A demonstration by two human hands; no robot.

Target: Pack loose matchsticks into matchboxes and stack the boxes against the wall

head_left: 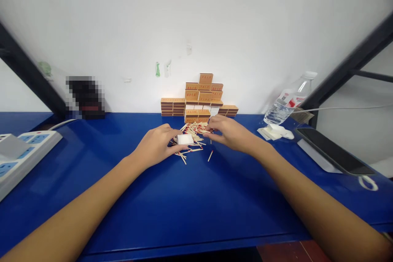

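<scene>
A heap of loose matches [194,136] lies on the blue table [190,204] in front of a stack of orange matchboxes [202,98]. My left hand [156,145] rests at the heap's left side, fingers curled round a small white inner tray [185,139]. My right hand [229,132] reaches in from the right, its fingertips pinched together on matches at the top of the heap. A single match [210,156] lies apart, just in front of the heap.
A white power strip [21,153] sits at the left edge. At the right are a tilted plastic water bottle [287,104], some white trays [274,132] and a dark phone [333,151] on a white stand. Black frame bars slope at both sides.
</scene>
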